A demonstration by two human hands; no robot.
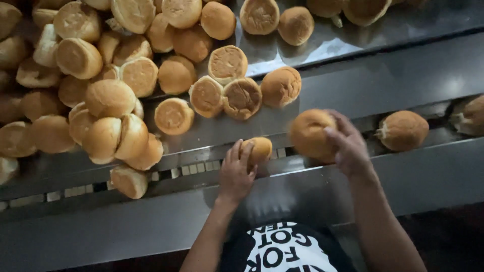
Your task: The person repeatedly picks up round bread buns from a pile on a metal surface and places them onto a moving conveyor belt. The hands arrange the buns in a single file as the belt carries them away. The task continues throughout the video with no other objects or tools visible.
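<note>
Centrally, the right hand curled its fingers around a round golden bun, while the left hand closed loosely over a smaller bun on the steel conveyor. Both looked light, soft and easily crushed, best cupped gently by the sides. At ten o'clock a bun pile crowded near; at three o'clock a lone bun lay apart.

Dim warm light, metal glare, hands motion-blurred

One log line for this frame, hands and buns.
left hand: grips small bun | right hand: grips round bun | bun pile: on steel table
</note>
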